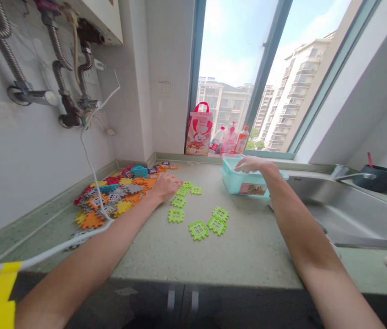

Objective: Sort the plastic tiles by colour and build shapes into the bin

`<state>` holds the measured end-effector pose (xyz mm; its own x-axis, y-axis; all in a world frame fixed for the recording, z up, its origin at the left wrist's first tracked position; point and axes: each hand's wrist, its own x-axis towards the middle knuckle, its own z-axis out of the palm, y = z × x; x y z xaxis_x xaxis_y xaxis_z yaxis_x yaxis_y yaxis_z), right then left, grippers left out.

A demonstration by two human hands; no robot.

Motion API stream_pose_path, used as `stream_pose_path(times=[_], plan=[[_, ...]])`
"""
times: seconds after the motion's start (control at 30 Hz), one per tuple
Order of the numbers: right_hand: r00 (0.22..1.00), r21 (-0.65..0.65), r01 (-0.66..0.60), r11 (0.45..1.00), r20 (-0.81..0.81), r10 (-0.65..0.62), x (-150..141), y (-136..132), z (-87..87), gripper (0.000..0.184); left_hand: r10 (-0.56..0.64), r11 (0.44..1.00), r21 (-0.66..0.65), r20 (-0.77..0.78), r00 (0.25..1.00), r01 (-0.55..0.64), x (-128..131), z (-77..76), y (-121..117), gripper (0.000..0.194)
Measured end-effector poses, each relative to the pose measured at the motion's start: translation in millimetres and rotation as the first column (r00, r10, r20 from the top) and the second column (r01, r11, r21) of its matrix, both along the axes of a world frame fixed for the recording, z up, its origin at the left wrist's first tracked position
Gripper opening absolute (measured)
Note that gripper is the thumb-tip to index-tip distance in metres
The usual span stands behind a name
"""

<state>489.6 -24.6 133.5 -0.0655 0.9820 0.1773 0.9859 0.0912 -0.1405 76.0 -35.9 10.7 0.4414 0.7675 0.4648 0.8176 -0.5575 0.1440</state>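
3 lime-green, square plastic pieces [198, 230] with notched edges and window-like lattices lie on the speckled grey-green counter [248, 256], near the middle of the scene; 2 of them touch, and the other sits just left of them. More of these green pieces run in a loose line farther left, up to my left hand [166, 186]. Its fingers are curled narrow at the far end of that line; I cannot tell whether they grip a piece. Just left of it spreads a heap of orange, yellow, grey, red and blue plastic pieces [132, 189], with a white cable [95, 183] crossing over it. My right hand [251, 163] reaches over the turquoise plastic tub [232, 183] at the far right of the counter, fingers bent down at its opening; I cannot see whether they hold anything. Right of the tub is the steel sink [365, 214].
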Motion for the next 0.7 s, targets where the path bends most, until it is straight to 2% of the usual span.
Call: stream_pose_path(times=[0.07,0.13,0.2,0.27,0.33,0.37,0.43,0.5,0.53,0.6,0.7], plan=[[0.999,0.034,0.029,0.999,0.025,-0.030,-8.9,-9.4,24.7,0.027,0.000,1.000,0.011,-0.003,1.000,0.000,0.4,-0.3,0.3,0.041],[1.000,0.251,0.024,0.968,0.006,-0.026,-26.3,-24.2,44.0,0.028,-0.005,1.000,0.022,-0.010,1.000,0.005,0.3,-1.5,1.6,0.036],[0.997,0.450,-0.039,0.892,-0.045,0.066,-53.4,-42.2,46.1,0.027,-0.019,1.000,0.019,-0.010,1.000,0.020,-0.4,-3.9,4.2,0.032],[0.971,0.520,-0.170,0.837,-0.060,0.233,-85.7,-58.5,24.7,0.027,-0.044,0.999,0.003,-0.008,0.999,0.044,-1.2,-7.6,7.9,0.034],[0.918,0.474,-0.330,0.816,-0.040,0.394,-114.8,-68.2,-16.2,0.028,-0.069,0.998,-0.010,-0.023,0.997,0.069,-1.8,-12.0,11.5,0.038],[0.892,0.411,-0.405,0.817,-0.018,0.452,-125.9,-69.7,-40.0,0.030,-0.079,0.997,-0.014,-0.040,0.996,0.078,-2.0,-14.1,13.0,0.039],[0.874,0.323,-0.451,0.832,-0.027,0.484,-139.0,-66.8,-84.7,0.037,-0.084,0.996,-0.020,-0.075,0.994,0.083,-2.1,-17.5,15.0,0.037],[0.856,0.256,-0.474,0.843,-0.090,0.509,-141.4,-59.1,-116.4,0.044,-0.085,0.996,-0.015,-0.099,0.991,0.084,-2.2,-19.0,15.6,0.036],[0.837,0.233,-0.496,0.837,-0.131,0.532,-140.0,-54.8,-125.8,0.043,-0.091,0.996,-0.011,-0.107,0.990,0.090,-2.2,-19.0,15.4,0.035],[0.795,0.198,-0.537,0.820,-0.206,0.570,-134.6,-47.4,-133.8,0.034,-0.101,0.995,-0.006,-0.116,0.988,0.101,-2.2,-17.6,14.2,0.035],[0.788,0.158,-0.542,0.826,-0.247,0.564,-125.1,-42.1,-130.5,0.019,-0.095,0.995,-0.022,-0.111,0.989,0.093,-1.4,-12.7,10.3,0.035]])
